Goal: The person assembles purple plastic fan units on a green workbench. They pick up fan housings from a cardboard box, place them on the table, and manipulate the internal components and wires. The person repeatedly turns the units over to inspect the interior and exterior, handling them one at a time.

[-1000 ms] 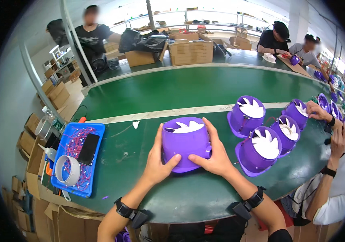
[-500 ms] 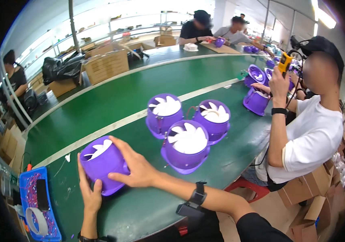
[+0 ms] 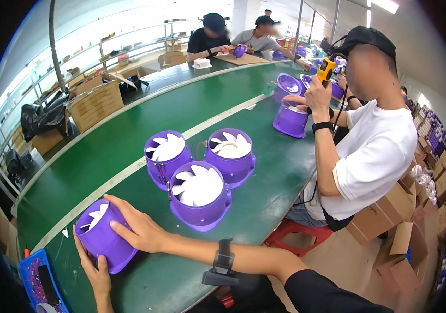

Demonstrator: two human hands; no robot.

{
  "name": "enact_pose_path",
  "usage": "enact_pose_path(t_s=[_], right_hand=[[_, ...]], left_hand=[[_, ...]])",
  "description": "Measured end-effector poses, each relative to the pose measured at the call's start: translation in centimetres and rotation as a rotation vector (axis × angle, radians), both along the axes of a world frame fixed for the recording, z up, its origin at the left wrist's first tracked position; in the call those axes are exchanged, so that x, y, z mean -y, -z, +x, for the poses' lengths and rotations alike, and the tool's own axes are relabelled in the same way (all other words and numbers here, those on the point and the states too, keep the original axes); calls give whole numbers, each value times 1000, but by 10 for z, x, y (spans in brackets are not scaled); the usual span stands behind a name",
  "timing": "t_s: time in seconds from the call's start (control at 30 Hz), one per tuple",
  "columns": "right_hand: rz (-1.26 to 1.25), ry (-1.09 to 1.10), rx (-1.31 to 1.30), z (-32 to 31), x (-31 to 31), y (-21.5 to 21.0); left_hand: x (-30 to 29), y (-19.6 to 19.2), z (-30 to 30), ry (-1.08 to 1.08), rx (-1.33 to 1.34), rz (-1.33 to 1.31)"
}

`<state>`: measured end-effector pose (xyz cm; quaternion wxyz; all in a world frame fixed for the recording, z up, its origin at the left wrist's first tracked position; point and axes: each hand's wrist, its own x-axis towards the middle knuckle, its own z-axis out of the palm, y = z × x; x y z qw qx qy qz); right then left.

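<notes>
slid further left along the green table (image 3: 129,135): purple fan housing (image 3: 103,237), clasped between left hand (image 3: 95,271) and right hand (image 3: 137,229), beside three more fans (image 3: 199,180).

A purple plastic fan housing (image 3: 101,237), round and short like a tub, with white blades showing in its open mouth, lies tilted on its side on the green conveyor belt (image 3: 264,172), near the belt's near edge at its left end, mouth facing up and leftward.
</notes>
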<state>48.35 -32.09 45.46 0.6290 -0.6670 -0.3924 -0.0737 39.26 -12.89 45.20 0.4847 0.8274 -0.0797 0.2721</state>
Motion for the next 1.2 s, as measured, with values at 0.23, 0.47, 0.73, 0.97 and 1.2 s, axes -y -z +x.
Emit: enact_pose_path(t_s=[0.23, 0.47, 0.73, 0.97, 1.2], right_hand=[[147, -189, -102, 3, 2, -3], [234, -304, -441, 13, -8, 12], [213, -878, -1037, -3, 1, 1], [450, -499, -815, -4, -1, 0], [-13, -33, 87, -2, -3, -10]], left_hand=[[-24, 28, 4, -57, -63, -214], [-19, 20, -4, 225, -85, -1115], [-19, 12, -5, 562, -65, -1113], [-6, 4, 6, -13, -36, -691], [-11, -4, -1, 81, -19, -395]])
